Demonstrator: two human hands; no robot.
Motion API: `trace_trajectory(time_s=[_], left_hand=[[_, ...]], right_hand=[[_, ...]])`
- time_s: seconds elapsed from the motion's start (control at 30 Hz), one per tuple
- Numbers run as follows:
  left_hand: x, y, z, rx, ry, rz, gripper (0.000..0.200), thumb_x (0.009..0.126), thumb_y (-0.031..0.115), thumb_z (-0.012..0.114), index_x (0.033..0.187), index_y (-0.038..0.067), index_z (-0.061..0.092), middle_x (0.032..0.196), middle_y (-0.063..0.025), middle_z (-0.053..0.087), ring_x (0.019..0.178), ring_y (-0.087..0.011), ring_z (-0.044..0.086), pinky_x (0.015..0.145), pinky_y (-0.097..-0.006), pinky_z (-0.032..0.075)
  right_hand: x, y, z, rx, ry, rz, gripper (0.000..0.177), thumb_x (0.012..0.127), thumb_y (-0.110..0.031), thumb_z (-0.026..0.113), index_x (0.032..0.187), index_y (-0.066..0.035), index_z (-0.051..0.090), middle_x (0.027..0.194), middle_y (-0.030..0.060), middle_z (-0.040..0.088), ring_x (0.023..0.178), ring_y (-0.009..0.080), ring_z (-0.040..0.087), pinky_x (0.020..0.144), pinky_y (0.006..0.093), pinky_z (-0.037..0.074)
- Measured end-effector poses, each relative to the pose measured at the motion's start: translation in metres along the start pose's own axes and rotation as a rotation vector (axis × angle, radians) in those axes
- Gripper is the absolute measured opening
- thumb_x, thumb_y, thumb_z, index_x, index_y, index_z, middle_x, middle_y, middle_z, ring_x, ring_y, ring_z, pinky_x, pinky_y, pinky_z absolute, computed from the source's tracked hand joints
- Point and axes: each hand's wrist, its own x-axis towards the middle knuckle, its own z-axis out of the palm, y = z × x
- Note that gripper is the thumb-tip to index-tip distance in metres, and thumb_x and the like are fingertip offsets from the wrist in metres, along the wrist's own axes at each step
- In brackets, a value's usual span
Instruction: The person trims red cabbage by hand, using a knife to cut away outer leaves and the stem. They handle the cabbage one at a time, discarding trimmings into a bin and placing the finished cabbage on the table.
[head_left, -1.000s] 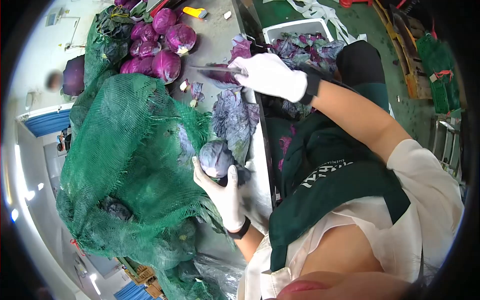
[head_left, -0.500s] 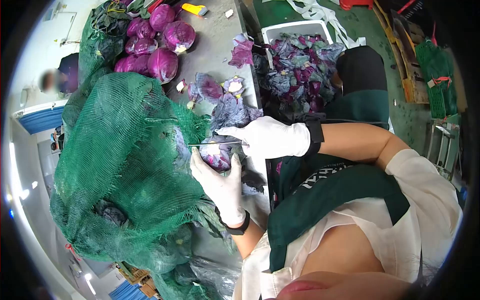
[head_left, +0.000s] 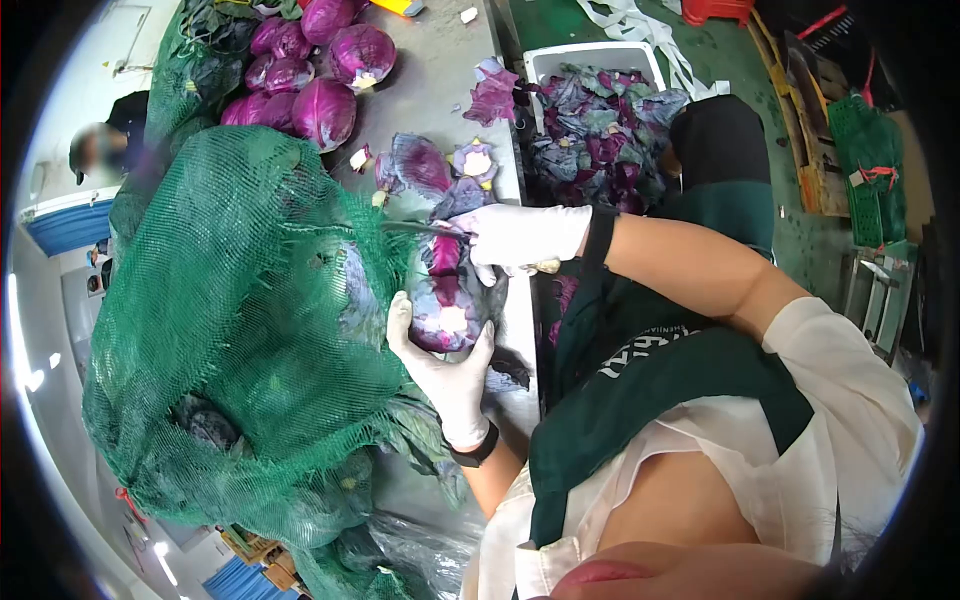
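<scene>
My left hand [head_left: 448, 388], in a white glove, cups a red cabbage [head_left: 452, 322] from the near side, thumb and fingers on either side of it. The pale cut stem end of this head faces up. Above it in the view, my gloved right hand [head_left: 528, 240] is closed around a knife [head_left: 412, 229], whose blade points left toward a green mesh sack [head_left: 250, 290]. Purple leaf shows between the right hand and the cabbage, with the right fingertips right at the leaf. Loose outer leaves [head_left: 418, 165] and a cut leaf base [head_left: 478, 160] lie just beyond on the metal table.
Several trimmed red cabbages [head_left: 325, 110] sit at the table's far end. A white bin [head_left: 595, 58] full of leaves stands beside the table edge. More cabbages fill the mesh sack. A red stool [head_left: 715, 10] and green crate [head_left: 868, 200] are on the floor. Another person [head_left: 125, 120] is at the left.
My right hand and the knife have moved from over the cabbage's stem end to its far side. Purple leaf now shows there. My left hand still holds the cabbage, slightly lower in the view.
</scene>
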Motion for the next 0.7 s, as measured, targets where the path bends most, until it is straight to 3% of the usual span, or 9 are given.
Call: trace_trajectory(time_s=[0.2, 0.3, 0.33, 0.4, 0.47, 0.5, 0.53, 0.63, 0.7], left_hand=[[-0.003, 0.003, -0.008, -0.090, -0.067, -0.040, 0.098, 0.063, 0.010, 0.087, 0.144, 0.002, 0.033, 0.145, -0.0166, 0.038, 0.137, -0.0295, 0.035, 0.119, -0.0425, 0.022], [0.004, 0.018, -0.004, 0.007, -0.044, -0.109, 0.087, 0.069, 0.011, 0.084, 0.143, 0.004, 0.038, 0.146, -0.0178, 0.035, 0.137, -0.0314, 0.035, 0.117, -0.0443, 0.024], [0.007, 0.022, 0.000, 0.141, -0.004, -0.111, 0.085, 0.069, 0.013, 0.084, 0.141, 0.004, 0.040, 0.146, -0.0191, 0.034, 0.138, -0.0330, 0.033, 0.117, -0.0449, 0.023], [0.010, 0.023, 0.003, 0.187, 0.029, -0.094, 0.078, 0.071, 0.012, 0.081, 0.139, 0.003, 0.044, 0.143, -0.0185, 0.038, 0.135, -0.0312, 0.037, 0.115, -0.0448, 0.026], [0.006, 0.014, -0.006, -0.234, 0.018, -0.268, 0.076, 0.072, 0.011, 0.080, 0.138, 0.003, 0.044, 0.139, -0.0171, 0.044, 0.130, -0.0296, 0.042, 0.114, -0.0441, 0.027], [0.001, 0.000, -0.012, -0.433, 0.039, -0.303, 0.074, 0.073, 0.010, 0.077, 0.139, 0.003, 0.043, 0.137, -0.0154, 0.048, 0.126, -0.0278, 0.047, 0.112, -0.0415, 0.032], [0.000, -0.011, -0.019, -0.861, 0.003, -0.395, 0.070, 0.081, 0.014, 0.076, 0.142, 0.007, 0.041, 0.139, -0.0140, 0.047, 0.127, -0.0305, 0.048, 0.109, -0.0466, 0.040], [-0.003, -0.016, -0.030, -1.385, 0.074, -0.357, 0.073, 0.084, 0.022, 0.074, 0.145, 0.004, 0.039, 0.143, -0.0205, 0.047, 0.134, -0.0379, 0.045, 0.113, -0.0562, 0.037], [-0.008, -0.024, -0.036, -1.485, 0.086, -0.363, 0.073, 0.084, 0.021, 0.070, 0.145, -0.001, 0.037, 0.148, -0.0219, 0.041, 0.138, -0.0394, 0.039, 0.116, -0.0593, 0.030]], right_hand=[[-0.009, 0.005, 0.017, -0.023, 0.121, 0.005, 0.055, 0.088, -0.002, 0.052, 0.142, -0.006, 0.040, 0.072, 0.0073, 0.065, 0.044, 0.0108, 0.052, 0.038, 0.0254, 0.040], [-0.009, 0.013, 0.033, -0.830, 0.350, -0.410, 0.045, 0.086, -0.008, 0.050, 0.131, -0.015, 0.057, 0.071, 0.0111, 0.064, 0.059, 0.0242, 0.063, 0.052, 0.0378, 0.048], [-0.013, 0.004, 0.038, -0.837, 0.314, -0.289, 0.052, 0.083, -0.011, 0.052, 0.135, -0.013, 0.055, 0.074, 0.0180, 0.064, 0.060, 0.0340, 0.062, 0.060, 0.0431, 0.051], [0.000, 0.014, 0.030, -0.771, 0.330, -0.473, 0.054, 0.086, -0.008, 0.051, 0.140, -0.013, 0.050, 0.073, 0.0139, 0.065, 0.050, 0.0265, 0.059, 0.049, 0.0383, 0.049], [-0.012, 0.007, 0.013, 0.057, 0.151, -0.022, 0.058, 0.089, -0.004, 0.048, 0.146, -0.013, 0.040, 0.075, 0.0080, 0.067, 0.041, 0.0142, 0.051, 0.038, 0.0299, 0.043], [-0.008, 0.010, 0.006, 0.128, 0.116, -0.006, 0.062, 0.091, -0.002, 0.045, 0.151, -0.012, 0.031, 0.079, 0.0040, 0.067, 0.040, 0.0054, 0.045, 0.033, 0.0230, 0.037], [-0.010, 0.006, 0.002, 0.125, 0.113, -0.009, 0.062, 0.091, -0.002, 0.045, 0.151, -0.012, 0.031, 0.079, 0.0040, 0.067, 0.040, 0.0054, 0.045, 0.033, 0.0230, 0.037], [-0.021, -0.003, -0.006, 0.064, 0.242, -0.063, 0.056, 0.088, 0.000, 0.050, 0.142, -0.004, 0.035, 0.082, 0.0094, 0.068, 0.038, 0.0089, 0.044, 0.033, 0.0247, 0.035], [-0.026, 0.001, -0.022, 0.005, 0.277, -0.059, 0.050, 0.092, -0.003, 0.048, 0.141, -0.004, 0.038, 0.080, 0.0086, 0.067, 0.038, 0.0089, 0.045, 0.034, 0.0253, 0.037]])
